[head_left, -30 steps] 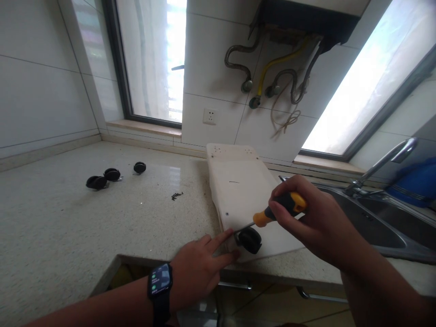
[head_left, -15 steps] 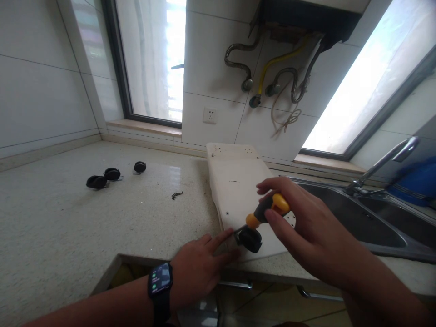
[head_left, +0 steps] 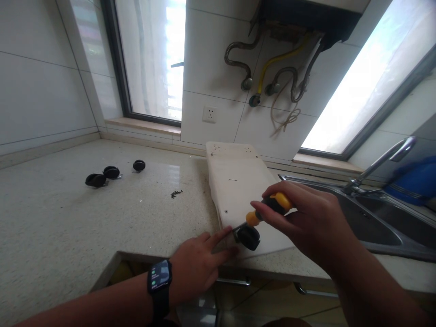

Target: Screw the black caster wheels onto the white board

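Observation:
A white panel-like piece [head_left: 235,165] lies on the counter, with small holes near its corners. On its near end sits a black caster wheel [head_left: 248,238]. My right hand [head_left: 306,215] is closed around the yellow and black handle of a screwdriver [head_left: 252,218], whose shaft slants down to the left behind the caster. My left hand [head_left: 199,263] rests at the panel's near left corner, fingers stretched out and apart. Its index fingertip touches near the screwdriver's tip, and another finger reaches beside the caster. The screw under the tip is hidden.
Several dark screws [head_left: 176,194] lie in a small pile left of the panel. Three more casters [head_left: 111,171] rest farther left on the speckled counter [head_left: 136,218]. At right is a steel sink [head_left: 371,240] with a faucet [head_left: 378,163]. An opening cuts into the counter's front edge.
My right hand has turned on the screwdriver handle, its fingers shifting their hold. The caster, the panel and my left hand stay nearly in place.

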Available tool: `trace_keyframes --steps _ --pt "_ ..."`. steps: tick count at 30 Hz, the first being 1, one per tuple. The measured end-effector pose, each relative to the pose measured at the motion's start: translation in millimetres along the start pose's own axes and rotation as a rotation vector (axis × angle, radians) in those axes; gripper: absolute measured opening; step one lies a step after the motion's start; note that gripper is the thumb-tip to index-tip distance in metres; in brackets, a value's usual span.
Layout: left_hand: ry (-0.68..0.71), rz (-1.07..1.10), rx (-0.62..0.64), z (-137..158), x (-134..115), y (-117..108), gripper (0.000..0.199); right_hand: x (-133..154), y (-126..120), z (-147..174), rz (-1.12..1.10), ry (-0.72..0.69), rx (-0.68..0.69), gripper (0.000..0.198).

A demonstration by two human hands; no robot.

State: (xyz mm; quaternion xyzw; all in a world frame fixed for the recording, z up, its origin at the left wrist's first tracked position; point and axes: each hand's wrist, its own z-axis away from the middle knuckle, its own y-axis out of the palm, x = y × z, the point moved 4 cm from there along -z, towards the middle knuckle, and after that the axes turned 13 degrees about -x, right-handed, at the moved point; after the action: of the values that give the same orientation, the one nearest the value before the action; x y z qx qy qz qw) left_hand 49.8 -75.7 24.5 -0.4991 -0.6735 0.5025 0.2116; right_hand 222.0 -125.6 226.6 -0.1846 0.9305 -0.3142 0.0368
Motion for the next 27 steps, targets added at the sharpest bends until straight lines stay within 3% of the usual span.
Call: trace_keyframes --steps 5,12,17,23,27 --pt "0.001 -0.007 -0.009 1 1 1 0.087 4 -2 4 -0.098 0.079 0.221 0.016" --pt "0.001 -0.006 -0.012 1 0 1 0.088 2 -29 19 -0.097 0.041 -0.039 0.012" --pt "0.005 0.001 -0.023 2 1 1 0.093 10 -28 45 -0.099 -0.060 -0.062 0.021" --pt "0.012 -0.008 -0.034 3 2 2 0.084 17 -22 68 -0.126 -0.196 -0.059 0.029" --pt "0.017 -0.003 -0.037 2 0 -1 0.081 16 -24 69 -0.165 -0.163 -0.087 0.029"
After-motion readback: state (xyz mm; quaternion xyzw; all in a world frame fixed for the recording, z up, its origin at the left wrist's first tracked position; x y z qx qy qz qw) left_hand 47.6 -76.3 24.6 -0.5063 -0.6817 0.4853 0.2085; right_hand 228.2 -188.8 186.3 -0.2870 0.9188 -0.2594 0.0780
